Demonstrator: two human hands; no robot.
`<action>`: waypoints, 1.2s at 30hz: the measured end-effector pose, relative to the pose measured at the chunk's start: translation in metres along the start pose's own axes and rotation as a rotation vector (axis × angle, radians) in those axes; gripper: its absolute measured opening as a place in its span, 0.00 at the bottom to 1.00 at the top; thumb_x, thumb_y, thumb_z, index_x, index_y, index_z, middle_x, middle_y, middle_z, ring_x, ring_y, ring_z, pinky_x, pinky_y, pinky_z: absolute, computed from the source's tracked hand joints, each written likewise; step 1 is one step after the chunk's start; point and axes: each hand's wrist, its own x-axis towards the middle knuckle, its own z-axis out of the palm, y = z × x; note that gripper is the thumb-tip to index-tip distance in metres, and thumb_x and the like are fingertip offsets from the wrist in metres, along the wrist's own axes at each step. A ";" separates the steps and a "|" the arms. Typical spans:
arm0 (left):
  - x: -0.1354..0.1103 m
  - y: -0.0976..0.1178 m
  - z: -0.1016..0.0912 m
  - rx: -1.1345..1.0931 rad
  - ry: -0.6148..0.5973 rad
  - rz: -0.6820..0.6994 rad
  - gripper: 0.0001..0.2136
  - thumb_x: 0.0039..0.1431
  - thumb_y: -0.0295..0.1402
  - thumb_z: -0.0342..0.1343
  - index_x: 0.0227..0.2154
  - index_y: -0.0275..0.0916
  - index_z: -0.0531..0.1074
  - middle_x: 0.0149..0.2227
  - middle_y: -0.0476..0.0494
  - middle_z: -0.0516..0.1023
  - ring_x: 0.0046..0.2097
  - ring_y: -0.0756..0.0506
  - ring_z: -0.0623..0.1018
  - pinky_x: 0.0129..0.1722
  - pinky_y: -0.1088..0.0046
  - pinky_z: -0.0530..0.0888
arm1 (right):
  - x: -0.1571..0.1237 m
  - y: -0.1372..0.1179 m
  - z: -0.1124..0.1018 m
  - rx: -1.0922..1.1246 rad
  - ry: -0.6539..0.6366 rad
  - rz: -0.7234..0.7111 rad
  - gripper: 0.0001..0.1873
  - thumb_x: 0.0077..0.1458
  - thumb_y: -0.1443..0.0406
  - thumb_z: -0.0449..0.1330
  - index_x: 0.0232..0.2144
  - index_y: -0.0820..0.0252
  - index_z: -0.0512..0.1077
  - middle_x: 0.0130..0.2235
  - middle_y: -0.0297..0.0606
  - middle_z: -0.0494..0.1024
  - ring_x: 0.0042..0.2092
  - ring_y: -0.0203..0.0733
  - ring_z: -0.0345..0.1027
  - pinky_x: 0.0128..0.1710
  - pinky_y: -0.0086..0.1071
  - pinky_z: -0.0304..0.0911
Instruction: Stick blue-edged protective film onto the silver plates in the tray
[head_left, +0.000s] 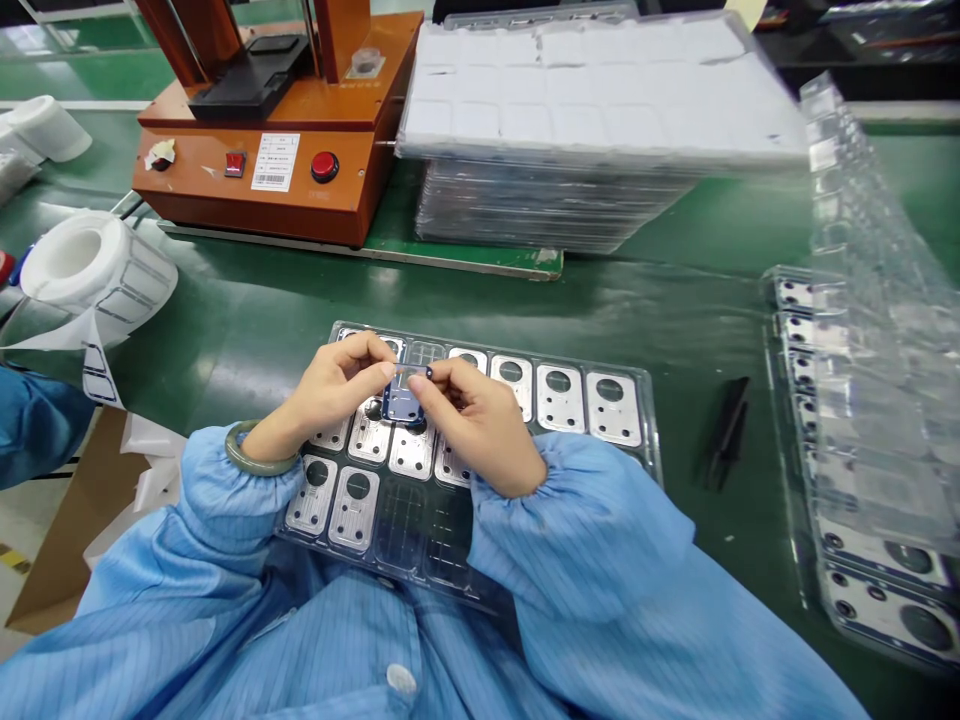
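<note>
Left hand (337,388) and right hand (484,422) pinch a plate (401,402) between them above the tray (403,525).

Left hand (337,388) and right hand (484,425) grip a small blue plate (402,402) over clear tray (400,527) of silver plates (352,514); black tweezers (727,435) lie right of tray. Orange machine (247,208) stands behind; label roll (124,285) sits left, tray stack (555,205) right.

one held plate (403,404), one machine (236,137)
</note>
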 end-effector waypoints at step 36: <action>-0.002 -0.017 -0.004 -0.340 -0.109 0.010 0.06 0.58 0.33 0.56 0.35 0.36 0.73 0.31 0.48 0.74 0.34 0.55 0.73 0.36 0.81 0.70 | -0.002 -0.005 0.001 0.265 -0.024 0.090 0.15 0.55 0.56 0.58 0.29 0.63 0.67 0.21 0.30 0.64 0.21 0.26 0.57 0.20 0.23 0.56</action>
